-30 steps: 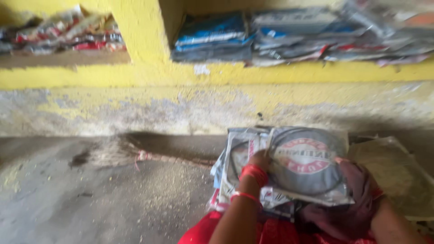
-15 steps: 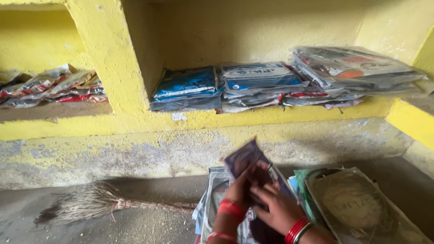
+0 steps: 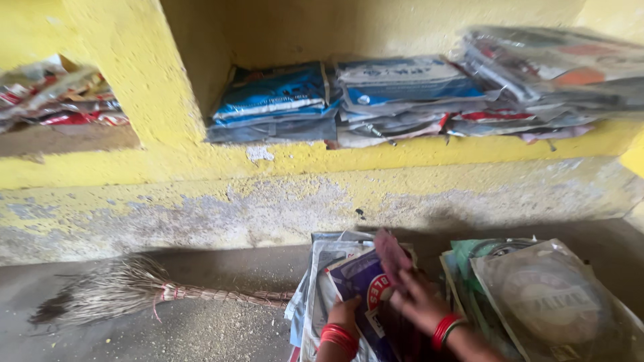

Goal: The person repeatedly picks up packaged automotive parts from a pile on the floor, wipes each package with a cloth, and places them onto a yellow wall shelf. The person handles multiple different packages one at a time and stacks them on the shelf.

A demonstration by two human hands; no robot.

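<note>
My left hand [image 3: 343, 315] grips the lower edge of a dark blue plastic packet [image 3: 365, 288] on top of a pile of packets [image 3: 320, 268] on the floor. My right hand [image 3: 419, 298] rests on the same packet, fingers spread over it, beside a maroon cloth [image 3: 391, 253]. Both wrists wear red bangles. To the right lies another pile, topped by a clear packet with a coiled cable [image 3: 553, 298] inside.
A twig broom [image 3: 127, 291] lies on the dusty floor to the left. A yellow wall shelf [image 3: 402, 151] holds stacks of blue and grey packets [image 3: 275, 104]. A second niche [image 3: 60, 100] at left holds more packets.
The clear coiled-cable packet I held a second ago now lies on the right pile. Both hands have moved onto the dark blue packet on the left pile. The view has swung right.
</note>
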